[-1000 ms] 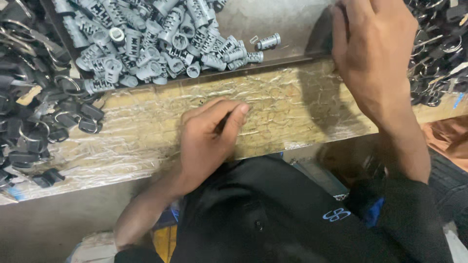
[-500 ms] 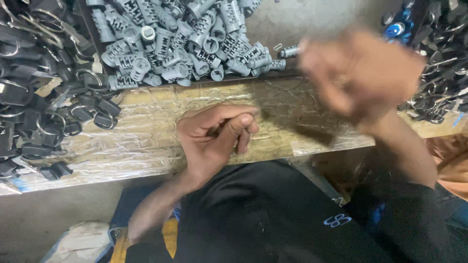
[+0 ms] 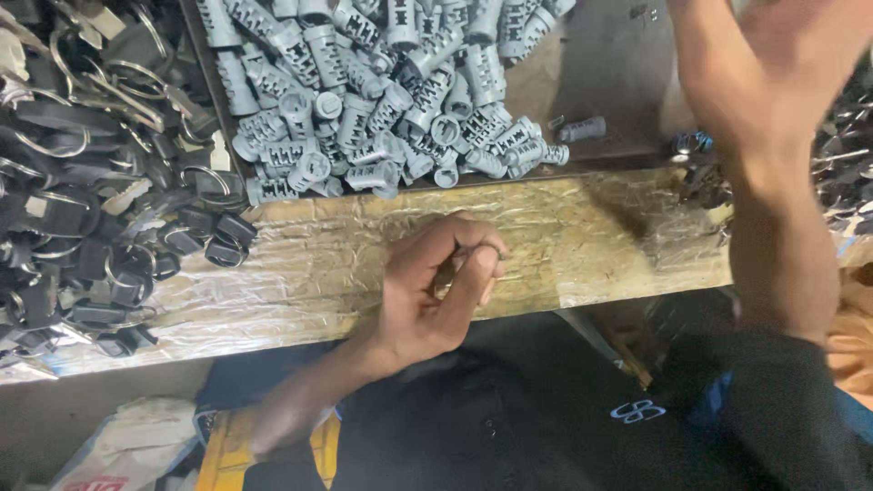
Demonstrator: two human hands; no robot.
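Observation:
My left hand (image 3: 427,295) rests on the tape-covered wooden plank (image 3: 591,232), fingers curled in with thumb and forefinger pinched on a small thin metal piece (image 3: 480,252). My right hand (image 3: 773,64) is raised at the upper right over the tray's corner. It is motion-blurred, its fingers run out of the picture, and whether it holds anything is unclear. Just beyond the left hand lies a heap of grey ribbed lock cylinders (image 3: 382,91) in a dark tray (image 3: 618,73). One loose cylinder (image 3: 582,128) lies apart from the heap.
A pile of black key fobs and metal rings (image 3: 91,191) fills the left side. More dark metal parts (image 3: 846,155) lie at the right edge. A small blue-and-metal part (image 3: 693,142) sits by the tray's front rim. My dark clothing is below the plank.
My right hand swung from the tray's back right corner across the plank and up to the upper right. My left hand curled its flat fingers into a pinch.

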